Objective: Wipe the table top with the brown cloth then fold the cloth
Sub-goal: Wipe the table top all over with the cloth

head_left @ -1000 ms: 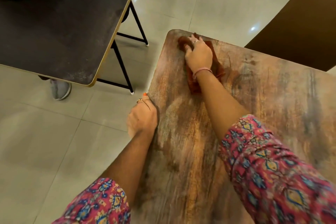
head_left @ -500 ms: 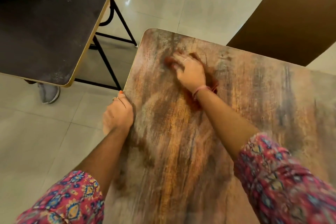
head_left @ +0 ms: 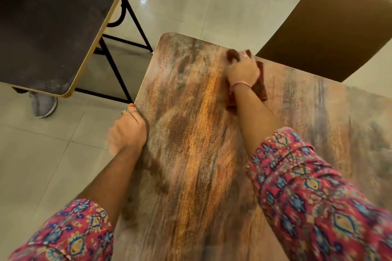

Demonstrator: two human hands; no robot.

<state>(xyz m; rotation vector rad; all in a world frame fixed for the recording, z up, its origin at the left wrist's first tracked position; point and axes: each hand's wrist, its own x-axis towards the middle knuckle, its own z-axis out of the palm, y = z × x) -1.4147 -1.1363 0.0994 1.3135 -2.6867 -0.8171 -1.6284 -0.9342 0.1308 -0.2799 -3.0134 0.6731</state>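
— Since half a second ago, the right hand (head_left: 242,69) and the brown cloth (head_left: 259,85) have slid along the worn, wood-patterned table (head_left: 191,154) toward its far edge, haven't they?

— Yes. Earlier they sat further in from that edge; now the cloth lies on the table just short of it, right where the tan rounded chair back (head_left: 331,27) stands beyond.

— How does the right hand lie?

— Palm down on the cloth, pressing it flat to the table. Its fingers (head_left: 244,56) are blurred, so how far they curl I cannot tell. Cloth shows past the fingertips and beside the wrist, which wears a pink band (head_left: 239,85).

— And the left hand (head_left: 128,131)?

— It grips the table's left edge as before, thumb on top, the other fingers curled under and hidden.

— Anything else near the table?

— A dark table with a pale rim (head_left: 53,27) on black metal legs stands to its left on the glossy tiled floor (head_left: 42,165), with a grey shoe (head_left: 43,105) beneath it. Both sleeves carry a red, blue and yellow print.
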